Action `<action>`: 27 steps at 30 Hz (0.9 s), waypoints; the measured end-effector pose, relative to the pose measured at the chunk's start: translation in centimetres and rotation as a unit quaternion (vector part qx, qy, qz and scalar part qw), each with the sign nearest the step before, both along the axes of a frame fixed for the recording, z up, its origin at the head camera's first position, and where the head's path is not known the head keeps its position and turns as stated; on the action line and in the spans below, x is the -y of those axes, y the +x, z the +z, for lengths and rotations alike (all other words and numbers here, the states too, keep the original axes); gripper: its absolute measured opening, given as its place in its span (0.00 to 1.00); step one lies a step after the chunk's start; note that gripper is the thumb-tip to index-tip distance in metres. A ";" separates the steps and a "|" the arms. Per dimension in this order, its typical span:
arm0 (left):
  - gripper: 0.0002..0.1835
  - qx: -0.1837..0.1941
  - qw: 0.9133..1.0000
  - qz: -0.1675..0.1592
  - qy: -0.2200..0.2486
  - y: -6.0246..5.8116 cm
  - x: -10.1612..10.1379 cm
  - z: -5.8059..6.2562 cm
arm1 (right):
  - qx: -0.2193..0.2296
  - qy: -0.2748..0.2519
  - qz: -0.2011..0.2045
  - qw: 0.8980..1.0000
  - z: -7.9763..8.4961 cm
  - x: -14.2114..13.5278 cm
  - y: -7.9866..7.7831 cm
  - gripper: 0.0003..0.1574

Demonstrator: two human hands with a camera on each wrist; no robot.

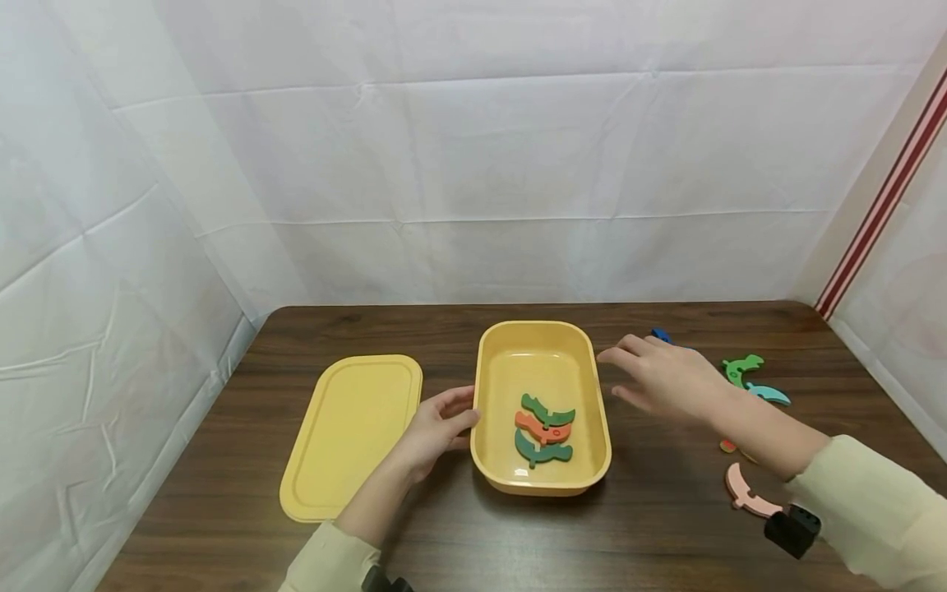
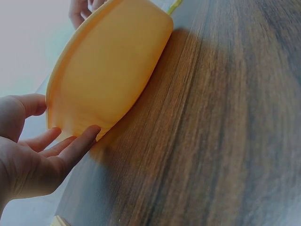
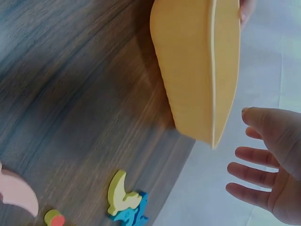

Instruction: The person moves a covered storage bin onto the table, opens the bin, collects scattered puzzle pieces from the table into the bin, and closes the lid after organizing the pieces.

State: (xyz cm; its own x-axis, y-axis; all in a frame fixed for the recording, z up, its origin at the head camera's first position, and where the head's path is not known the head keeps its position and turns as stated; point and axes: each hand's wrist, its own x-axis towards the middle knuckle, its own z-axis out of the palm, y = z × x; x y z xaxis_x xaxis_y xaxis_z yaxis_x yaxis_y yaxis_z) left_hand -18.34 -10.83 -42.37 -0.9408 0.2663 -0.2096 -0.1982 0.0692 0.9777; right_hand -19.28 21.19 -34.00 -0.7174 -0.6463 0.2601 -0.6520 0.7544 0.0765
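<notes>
A yellow open plastic box (image 1: 540, 481) stands on the table, with two dark green curved pieces (image 1: 543, 452) and an orange one (image 1: 556, 432) lying together on its floor. My left hand (image 1: 440, 432) holds the box by its left side, thumb at the rim and fingers against the outer wall (image 2: 108, 61). My right hand (image 1: 669, 378) hovers just right of the box, its fingers apart and nothing between them, as the right wrist view (image 3: 277, 165) shows. Behind it, partly hidden, lies a blue piece (image 1: 661, 335).
Left of the box lies a flat yellow lid (image 1: 348, 436). To the right, partly under the right forearm, are a green piece (image 1: 737, 370), a light blue piece (image 1: 769, 394), a small red-and-green piece (image 1: 728, 446) and a pink crescent (image 1: 747, 493). A yellow piece (image 3: 123, 195) shows in the right wrist view.
</notes>
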 end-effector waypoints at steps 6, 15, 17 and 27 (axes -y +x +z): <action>0.25 -0.003 1.000 -0.002 0.002 0.0 0.0 0.0 | -0.005 -0.017 -0.009 1.000 -0.2 -1.4 0.2 0.24; 0.26 -0.001 1.000 0.000 -0.002 0.0 0.0 0.0 | 0.022 -0.010 -0.036 0.999 -1.4 -3.0 0.5 0.25; 0.26 0.000 1.000 0.000 -0.002 0.0 0.0 0.0 | 0.028 -0.009 -0.044 0.999 -1.6 -3.2 0.5 0.26; 0.25 0.001 1.000 0.000 -0.005 -0.1 0.0 0.0 | 0.037 -0.007 -0.071 0.997 -3.1 -4.1 0.2 0.28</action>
State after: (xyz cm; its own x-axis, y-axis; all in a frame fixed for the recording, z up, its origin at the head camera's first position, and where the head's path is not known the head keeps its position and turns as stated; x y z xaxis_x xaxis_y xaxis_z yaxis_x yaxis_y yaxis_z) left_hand -18.39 -10.79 -42.34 -0.9407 0.2634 -0.2139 -0.2001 0.0783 0.9766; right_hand -19.08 25.29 -37.08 -0.8188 -0.5336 0.2119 -0.5419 0.8402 0.0215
